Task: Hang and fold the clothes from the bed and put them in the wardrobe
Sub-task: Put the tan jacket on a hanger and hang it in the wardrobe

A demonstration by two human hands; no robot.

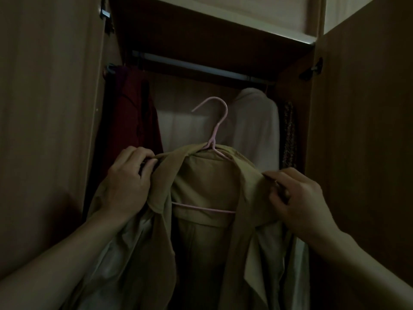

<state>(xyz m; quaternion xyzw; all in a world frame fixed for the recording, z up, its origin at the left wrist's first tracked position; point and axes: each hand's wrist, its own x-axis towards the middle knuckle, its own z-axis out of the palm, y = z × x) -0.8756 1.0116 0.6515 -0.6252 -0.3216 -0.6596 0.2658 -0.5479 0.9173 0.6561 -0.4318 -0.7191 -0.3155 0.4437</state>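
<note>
coat: a tan coat [207, 193] with pale lining sits on a pink hanger [215, 124], held up in front of the open wardrobe [357, 153], below the rail.
left hand: the left hand [127, 182] grips the coat's left shoulder, fingers curled round the cloth.
right hand: the right hand [297, 198] pinches the fabric at the other shoulder.
done: the coat looks already threaded onto the hanger; a dark red garment [131, 117], a white garment [257, 126] and a patterned one [289, 135] hang inside.
left: the hook is not yet on the rail [201, 66]; it hangs free in a gap between the red and white garments. the bed is out of view, so i cannot tell how many clothes remain.
room: dim light, brown wooden doors swung open on both sides, a shelf [245, 25] above the rail.
</note>
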